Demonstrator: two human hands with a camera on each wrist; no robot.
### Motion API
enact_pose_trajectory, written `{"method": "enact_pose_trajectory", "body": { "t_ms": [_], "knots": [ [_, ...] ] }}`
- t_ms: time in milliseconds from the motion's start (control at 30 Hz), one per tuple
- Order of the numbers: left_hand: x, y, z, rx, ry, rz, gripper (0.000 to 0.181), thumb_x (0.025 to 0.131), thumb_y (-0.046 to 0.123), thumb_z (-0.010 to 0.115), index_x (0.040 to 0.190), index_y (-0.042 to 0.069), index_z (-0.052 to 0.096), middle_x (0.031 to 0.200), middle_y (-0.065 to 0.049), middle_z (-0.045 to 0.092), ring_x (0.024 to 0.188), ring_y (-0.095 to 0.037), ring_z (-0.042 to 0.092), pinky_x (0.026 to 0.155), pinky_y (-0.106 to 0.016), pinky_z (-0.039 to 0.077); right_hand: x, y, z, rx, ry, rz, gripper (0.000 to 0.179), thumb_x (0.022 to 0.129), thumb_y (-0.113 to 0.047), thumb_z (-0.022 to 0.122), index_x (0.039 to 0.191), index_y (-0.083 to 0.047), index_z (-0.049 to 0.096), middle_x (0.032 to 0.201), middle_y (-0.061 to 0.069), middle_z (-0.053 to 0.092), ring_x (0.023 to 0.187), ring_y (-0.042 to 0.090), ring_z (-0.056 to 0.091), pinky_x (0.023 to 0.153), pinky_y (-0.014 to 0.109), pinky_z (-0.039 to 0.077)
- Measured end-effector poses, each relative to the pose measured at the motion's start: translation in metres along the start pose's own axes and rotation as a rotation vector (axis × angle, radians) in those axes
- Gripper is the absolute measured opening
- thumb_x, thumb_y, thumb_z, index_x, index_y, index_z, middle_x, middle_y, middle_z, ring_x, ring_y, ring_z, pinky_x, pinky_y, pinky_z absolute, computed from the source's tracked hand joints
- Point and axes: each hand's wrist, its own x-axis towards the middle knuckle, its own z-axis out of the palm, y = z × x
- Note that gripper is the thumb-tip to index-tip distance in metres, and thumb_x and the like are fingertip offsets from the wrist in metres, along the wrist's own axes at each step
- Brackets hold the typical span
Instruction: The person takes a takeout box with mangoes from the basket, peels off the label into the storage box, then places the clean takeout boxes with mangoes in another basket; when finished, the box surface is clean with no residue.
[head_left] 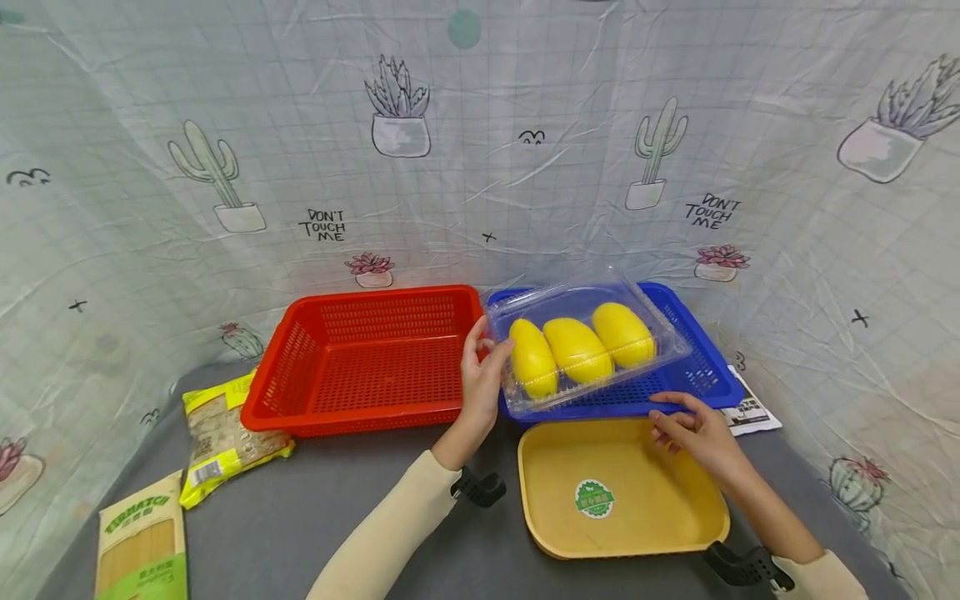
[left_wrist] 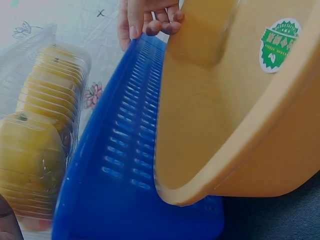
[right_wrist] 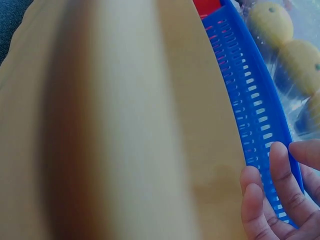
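Observation:
My left hand (head_left: 481,375) grips the left end of a clear plastic box (head_left: 517,408) holding three yellow mangoes (head_left: 577,350). The box is tilted over the blue basket (head_left: 697,350), its right end higher. In the left wrist view the ribbed side of the box shows with the mangoes (left_wrist: 30,145) behind it. My right hand (head_left: 697,433) is at the front rim of the blue basket, thumb and a finger on either side of the rim in the right wrist view. Its other fingers (right_wrist: 252,205) curl beside the basket wall, over the far edge of the yellow tray (head_left: 645,492).
A red basket (head_left: 375,417) stands left of the blue one. Farther left lie a yellow-edged bag (head_left: 232,433) and a pack of spaghetti (head_left: 142,542). A white packet (head_left: 750,414) shows behind the blue basket's right side. Patterned cloth (head_left: 480,183) hangs behind.

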Motion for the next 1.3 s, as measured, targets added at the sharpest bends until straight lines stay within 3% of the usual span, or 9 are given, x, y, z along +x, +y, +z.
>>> {"method": "enact_pose_trajectory", "body": {
  "t_ms": [133,300,567,767,1033,1300],
  "knots": [
    [0.005,-0.005,0.003,0.011,0.013,0.007,0.06,0.091,0.012,0.063,0.146,0.006,0.039,0.092,0.001,0.039,0.059,-0.009,0.037,0.052,-0.016,0.038,0.0,0.0,0.001,0.013,-0.002,0.009,0.036,0.097,-0.018,0.061,0.124,0.005,0.052,0.074,-0.002,0.069,0.069,0.024,0.067,0.061,0.032,0.056],
    [0.011,-0.01,0.006,0.006,0.014,0.002,0.061,0.091,0.013,0.064,0.146,0.005,0.038,0.092,0.0,0.036,0.053,-0.008,0.036,0.046,-0.016,0.037,0.001,0.001,0.003,0.023,0.004,0.009,0.034,0.097,-0.017,0.062,0.122,0.004,0.054,0.076,0.006,0.07,0.068,0.025,0.067,0.06,0.032,0.056],
    [0.014,-0.015,0.011,0.068,-0.038,-0.027,0.062,0.093,0.015,0.063,0.148,0.009,0.035,0.096,-0.004,0.032,0.052,-0.009,0.038,0.042,-0.017,0.041,0.001,-0.001,0.004,0.023,0.002,0.015,0.036,0.096,-0.018,0.063,0.123,0.006,0.053,0.075,0.002,0.07,0.068,0.025,0.067,0.06,0.033,0.056],
    [0.018,-0.017,0.017,0.116,-0.056,-0.031,0.065,0.092,0.013,0.066,0.148,0.008,0.034,0.098,-0.003,0.03,0.055,-0.009,0.039,0.042,-0.017,0.044,0.002,-0.001,0.002,0.018,0.011,0.007,0.035,0.097,-0.018,0.062,0.122,0.005,0.053,0.076,0.009,0.07,0.067,0.024,0.067,0.059,0.032,0.056],
    [0.027,-0.02,0.023,0.298,-0.044,-0.033,0.067,0.088,0.018,0.071,0.146,0.008,0.04,0.098,-0.003,0.035,0.064,-0.009,0.039,0.046,-0.014,0.042,0.002,-0.002,0.001,0.006,0.014,0.021,0.042,0.097,-0.017,0.062,0.127,0.009,0.049,0.073,0.011,0.068,0.067,0.022,0.065,0.059,0.031,0.056],
    [0.033,-0.022,0.03,0.378,-0.059,-0.003,0.068,0.087,0.019,0.071,0.146,0.006,0.041,0.098,-0.006,0.038,0.066,-0.01,0.04,0.045,-0.015,0.04,0.002,0.001,0.0,0.004,0.014,0.012,0.042,0.097,-0.016,0.061,0.128,0.01,0.049,0.067,0.009,0.064,0.063,0.024,0.064,0.059,0.031,0.056]
  ]
}}
